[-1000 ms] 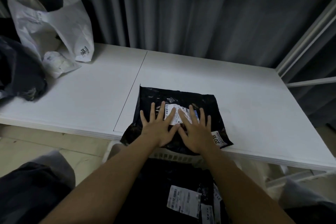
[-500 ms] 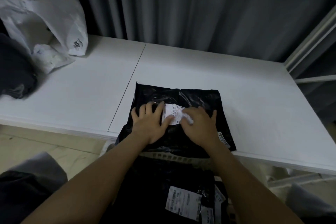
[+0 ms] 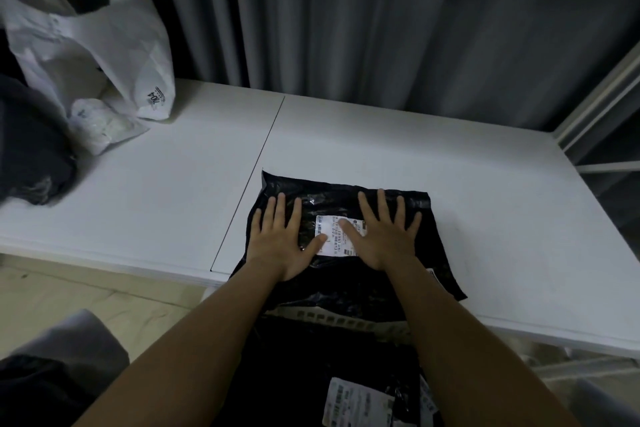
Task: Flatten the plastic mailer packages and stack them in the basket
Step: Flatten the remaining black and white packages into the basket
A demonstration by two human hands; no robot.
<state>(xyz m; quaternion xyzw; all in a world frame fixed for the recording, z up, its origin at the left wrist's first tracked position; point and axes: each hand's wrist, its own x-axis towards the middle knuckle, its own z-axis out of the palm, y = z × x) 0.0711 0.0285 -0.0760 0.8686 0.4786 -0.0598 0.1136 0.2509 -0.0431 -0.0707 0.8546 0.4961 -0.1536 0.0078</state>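
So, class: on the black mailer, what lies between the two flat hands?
In the head view, a white shipping label lies between the left hand and right hand on the black mailer; both thumbs touch it.

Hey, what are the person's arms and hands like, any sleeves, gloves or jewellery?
Both forearms are bare with no sleeves in view. The left hand and right hand wear no gloves, and no rings, watch or bracelet show on fingers or wrists.
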